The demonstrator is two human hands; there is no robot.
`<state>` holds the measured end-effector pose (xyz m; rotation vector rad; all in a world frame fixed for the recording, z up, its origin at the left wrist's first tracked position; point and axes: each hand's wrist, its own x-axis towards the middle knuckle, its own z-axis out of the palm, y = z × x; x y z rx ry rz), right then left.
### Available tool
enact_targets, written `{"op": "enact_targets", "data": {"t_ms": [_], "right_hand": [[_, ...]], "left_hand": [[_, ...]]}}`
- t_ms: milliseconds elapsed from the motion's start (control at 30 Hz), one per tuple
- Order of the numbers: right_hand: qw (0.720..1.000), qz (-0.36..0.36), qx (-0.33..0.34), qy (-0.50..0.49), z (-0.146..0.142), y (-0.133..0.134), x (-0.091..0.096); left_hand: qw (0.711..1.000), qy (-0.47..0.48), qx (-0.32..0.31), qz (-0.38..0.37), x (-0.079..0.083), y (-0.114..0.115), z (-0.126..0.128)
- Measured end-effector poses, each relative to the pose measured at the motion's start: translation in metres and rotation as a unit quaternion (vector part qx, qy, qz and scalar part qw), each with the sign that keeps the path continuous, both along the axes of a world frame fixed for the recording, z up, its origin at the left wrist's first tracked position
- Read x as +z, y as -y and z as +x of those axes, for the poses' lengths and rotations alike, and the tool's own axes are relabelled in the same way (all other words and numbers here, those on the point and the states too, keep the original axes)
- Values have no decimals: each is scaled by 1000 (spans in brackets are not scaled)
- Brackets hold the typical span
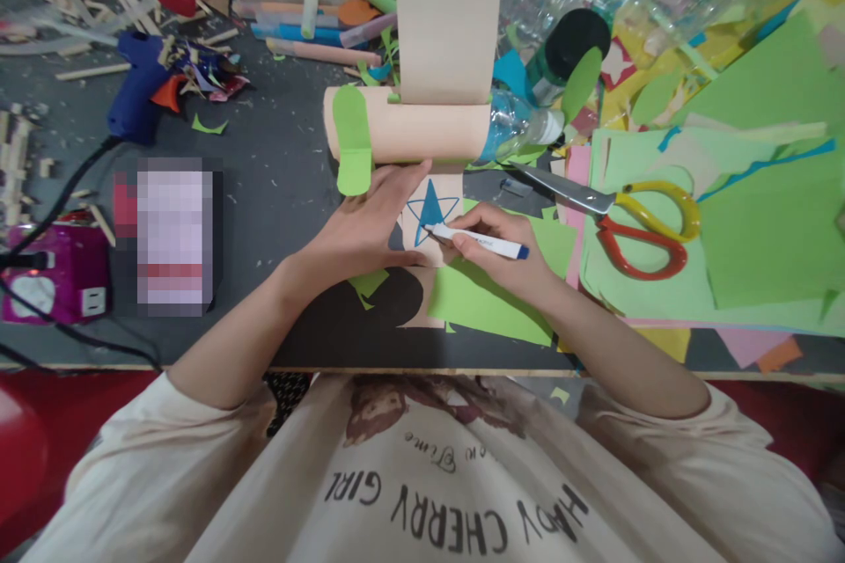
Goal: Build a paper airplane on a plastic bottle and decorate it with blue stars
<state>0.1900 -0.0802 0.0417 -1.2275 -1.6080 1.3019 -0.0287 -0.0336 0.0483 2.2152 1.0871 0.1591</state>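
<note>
My right hand (498,259) is closed on a white marker with a blue cap (479,240), its tip touching a blue star (430,213) drawn on a beige paper sheet (441,193). Half of the star is filled in. My left hand (370,224) lies flat with its fingers together on the left of that sheet, pressing it onto the table. Just behind lies a clear plastic bottle wrapped in beige paper (422,127), with a green paper flap (353,141) stuck on its left end and a beige strip rising from it.
Scissors with yellow and red handles (634,220) lie on green paper sheets (759,220) to the right. A blue glue gun (135,88), wooden sticks and rolled coloured papers (317,0) sit at the back left. A purple power strip (56,277) stands at the left edge.
</note>
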Motion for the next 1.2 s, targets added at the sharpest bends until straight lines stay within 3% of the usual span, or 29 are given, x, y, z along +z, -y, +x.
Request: {"op": "enact_targets", "data": {"t_ms": [967,1200], "right_hand": [[999,10,46,13,2,2,-3],[999,17,1,27,0,1,0]], "left_hand": [[1000,3,1,-2,0,0,1],[1000,4,7,-9,1,0,1]]}}
